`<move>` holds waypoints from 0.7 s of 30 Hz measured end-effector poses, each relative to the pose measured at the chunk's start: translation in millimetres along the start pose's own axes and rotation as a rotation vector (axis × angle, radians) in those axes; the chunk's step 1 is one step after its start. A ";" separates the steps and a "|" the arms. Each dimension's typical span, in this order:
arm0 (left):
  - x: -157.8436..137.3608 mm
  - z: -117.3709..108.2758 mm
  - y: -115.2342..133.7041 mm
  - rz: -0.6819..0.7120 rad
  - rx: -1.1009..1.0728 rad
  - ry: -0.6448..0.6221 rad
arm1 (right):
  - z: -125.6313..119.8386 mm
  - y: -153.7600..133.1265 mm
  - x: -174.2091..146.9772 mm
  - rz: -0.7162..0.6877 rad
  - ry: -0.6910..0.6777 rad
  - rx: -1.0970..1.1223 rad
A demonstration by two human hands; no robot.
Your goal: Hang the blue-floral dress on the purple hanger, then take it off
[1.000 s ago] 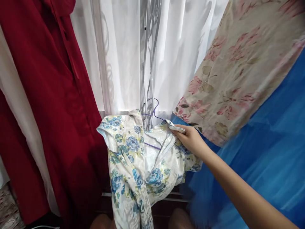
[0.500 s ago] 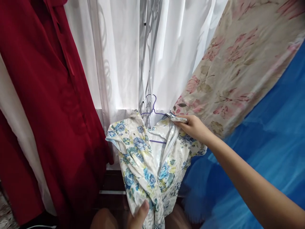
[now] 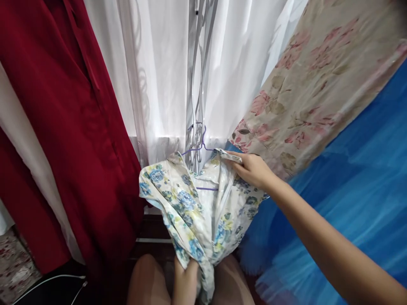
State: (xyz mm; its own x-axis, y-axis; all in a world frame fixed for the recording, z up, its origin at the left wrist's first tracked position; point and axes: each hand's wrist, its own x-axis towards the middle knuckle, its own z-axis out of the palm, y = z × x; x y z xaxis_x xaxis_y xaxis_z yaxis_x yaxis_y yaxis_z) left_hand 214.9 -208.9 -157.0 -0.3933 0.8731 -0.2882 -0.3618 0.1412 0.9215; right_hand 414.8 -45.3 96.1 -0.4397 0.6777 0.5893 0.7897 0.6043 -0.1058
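Observation:
A short-sleeved blouse [image 3: 187,201], white with blue and yellow flowers and a deep V front, is draped on a thin purple hanger [image 3: 204,146]. My right hand [image 3: 252,167] pinches the collar edge at the right shoulder, thumb and fingers closed on the cloth. Low down, my left hand [image 3: 187,277] reaches up beneath the front fabric. Its fingers are hidden by the cloth, so their grip does not show. The lower part of the blouse is bunched and narrow between my knees.
A dark red garment [image 3: 95,169] hangs at left. White curtains [image 3: 159,76] hang behind, with grey metal scrollwork [image 3: 197,84] between them. At right hang beige floral fabric [image 3: 305,93] and blue tulle [image 3: 346,199]. A white cable [image 3: 54,279] lies at lower left.
My left hand has gone from having its thumb over the blouse front to being under the fabric. My right hand and the hanger have shifted slightly left in view.

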 end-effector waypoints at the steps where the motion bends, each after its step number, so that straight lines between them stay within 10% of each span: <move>1: 4.9 -3.4 4.6 0.000 -0.027 0.022 | 7.5 -6.9 -10.3 -0.003 0.043 -0.034; 8: 10.3 -27.5 16.9 -0.016 -0.110 0.030 | 93.8 -98.1 -117.5 -0.044 -0.010 0.501; 12: 1.0 -30.2 10.3 -0.050 -0.073 -0.013 | 141.2 -151.1 -178.7 0.442 0.305 0.923; 15: -5.9 -26.7 12.6 -0.039 -0.031 -0.113 | 152.9 -157.1 -194.0 0.690 0.351 0.959; 21: -21.9 -17.9 9.8 0.037 0.091 -0.288 | 132.5 -124.4 -185.0 0.624 0.069 0.923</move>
State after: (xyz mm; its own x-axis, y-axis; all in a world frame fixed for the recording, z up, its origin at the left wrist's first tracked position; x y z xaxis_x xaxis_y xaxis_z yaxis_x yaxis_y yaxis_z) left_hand 204.8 -235.0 -146.3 -0.1446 0.9730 -0.1799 -0.2690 0.1363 0.9534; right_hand 341.1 -190.4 -105.9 -0.0297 0.9637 0.2652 0.2301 0.2648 -0.9364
